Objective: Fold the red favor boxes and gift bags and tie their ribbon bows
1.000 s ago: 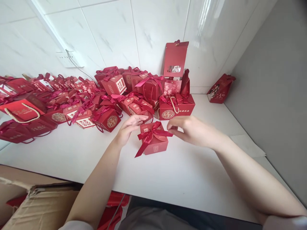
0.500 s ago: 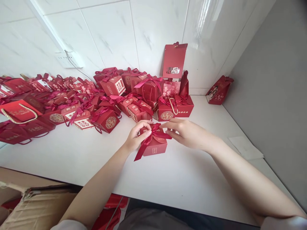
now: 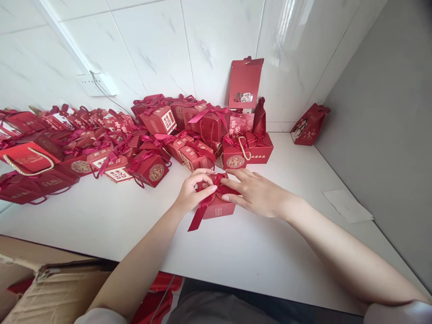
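Observation:
A red gift box (image 3: 219, 209) stands on the white table in front of me, tied on top with a dark red satin ribbon (image 3: 202, 215). One long ribbon tail hangs down over its front left. My left hand (image 3: 192, 191) is at the box's left side, thumb and fingers curled onto the bow. From the right, my right hand (image 3: 258, 191) reaches over the box with fingers spread, fingertips at the bow's right loop and thumb along the lid. The fingers partly hide the knot.
Many red gift boxes (image 3: 150, 170) with ribbons and cords crowd the table's back and left. A tall red box with an open flap (image 3: 246, 83) rises at the wall. Another red box (image 3: 309, 124) leans in the right corner. White paper (image 3: 347, 206) lies at right; a cardboard carton (image 3: 57, 292) is lower left.
My right hand has moved left and closer over the bow, its fingers spreading across the right loop and lid. My left hand stays at the bow, its thumb slightly farther right.

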`<state>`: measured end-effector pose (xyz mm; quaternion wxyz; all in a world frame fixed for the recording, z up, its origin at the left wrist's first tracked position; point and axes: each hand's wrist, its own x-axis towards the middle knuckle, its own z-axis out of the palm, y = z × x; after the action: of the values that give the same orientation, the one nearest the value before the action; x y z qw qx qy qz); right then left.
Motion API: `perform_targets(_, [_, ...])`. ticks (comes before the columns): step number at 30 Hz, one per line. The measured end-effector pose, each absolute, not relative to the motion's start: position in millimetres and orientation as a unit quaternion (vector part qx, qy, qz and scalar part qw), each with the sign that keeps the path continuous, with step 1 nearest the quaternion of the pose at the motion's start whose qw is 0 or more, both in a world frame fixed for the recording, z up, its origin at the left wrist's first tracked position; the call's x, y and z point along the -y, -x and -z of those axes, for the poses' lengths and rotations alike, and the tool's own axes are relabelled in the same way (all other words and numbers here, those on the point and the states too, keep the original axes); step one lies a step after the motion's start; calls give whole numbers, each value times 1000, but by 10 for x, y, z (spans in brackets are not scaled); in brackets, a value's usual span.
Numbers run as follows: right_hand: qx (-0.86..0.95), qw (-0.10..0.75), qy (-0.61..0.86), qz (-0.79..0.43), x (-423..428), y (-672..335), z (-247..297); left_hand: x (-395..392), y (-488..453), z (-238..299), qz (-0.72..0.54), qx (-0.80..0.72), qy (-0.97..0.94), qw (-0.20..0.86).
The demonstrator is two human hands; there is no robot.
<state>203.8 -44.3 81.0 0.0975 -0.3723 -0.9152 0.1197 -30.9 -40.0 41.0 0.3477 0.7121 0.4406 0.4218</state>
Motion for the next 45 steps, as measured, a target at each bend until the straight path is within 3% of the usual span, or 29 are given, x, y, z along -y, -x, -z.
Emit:
perform_targets(6, [892,25,414,-180,469,-2021,-788,399,325,-431,-403,-449,-712,359])
perform_targets(14, [883,7,435,-178,516,-1957,-781,394,366,-448,-381,-426,-720,394])
perform_targets(20, [899,52,372,-226,527,-2166,-988,358,549,-511,-381,-359,-684,507])
perform_targets(24, [902,47,366,-224,557,-2295,-1121,335,693,-574,-378,-365,-708,472])
perform_targets(32, [892,37,395,-216,542,-2257,-1144,347,786,-653,-256,-405,-777,409])
perform_targets(40, [911,36,345,-222,431,-2206,-1052,333,752,-579,-326,-360,-700,524])
perform_targets(45, [873,34,421,-243,416,-2212,-1053,318,718,-554,-347,-362,-667,552])
